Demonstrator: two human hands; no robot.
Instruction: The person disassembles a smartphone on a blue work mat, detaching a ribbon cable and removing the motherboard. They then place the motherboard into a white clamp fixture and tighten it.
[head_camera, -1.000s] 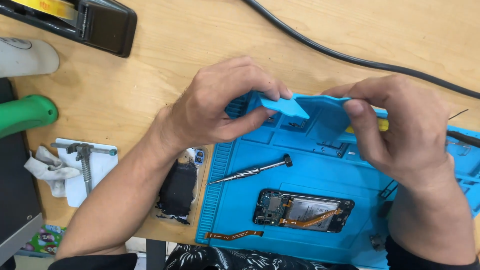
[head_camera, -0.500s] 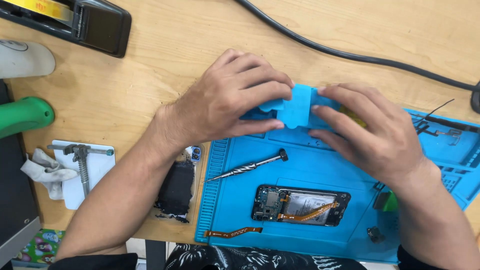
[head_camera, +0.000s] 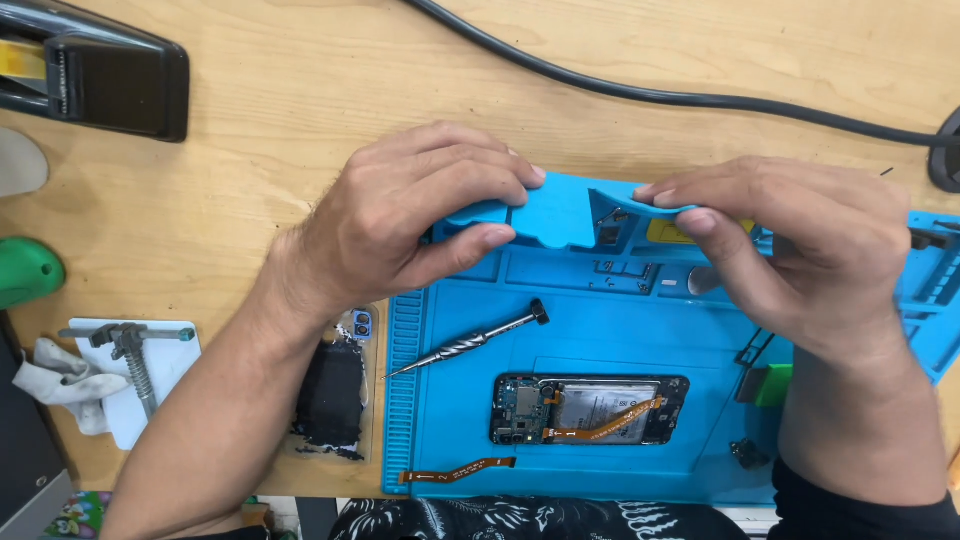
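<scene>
A blue silicone work mat (head_camera: 600, 360) lies on a wooden table. Its far edge (head_camera: 560, 215) is folded up and pinched by both hands. My left hand (head_camera: 410, 215) grips the folded edge from the left, thumb under, fingers on top. My right hand (head_camera: 800, 240) grips the same edge from the right. On the mat lie a metal screwdriver (head_camera: 470, 340), an opened phone (head_camera: 590, 408) with its battery and an orange flex cable showing, and a loose orange flex cable (head_camera: 455, 470) at the near edge.
A black phone back cover (head_camera: 332, 395) lies left of the mat. Farther left are a white cloth with a metal clamp tool (head_camera: 125, 350), a green object (head_camera: 25, 270) and a black tape dispenser (head_camera: 100, 75). A thick black cable (head_camera: 640, 90) crosses the table's far side.
Both hands lowered the folded mat edge toward the table and drew closer together. The view shifted slightly, so the mat now sits flatter.
</scene>
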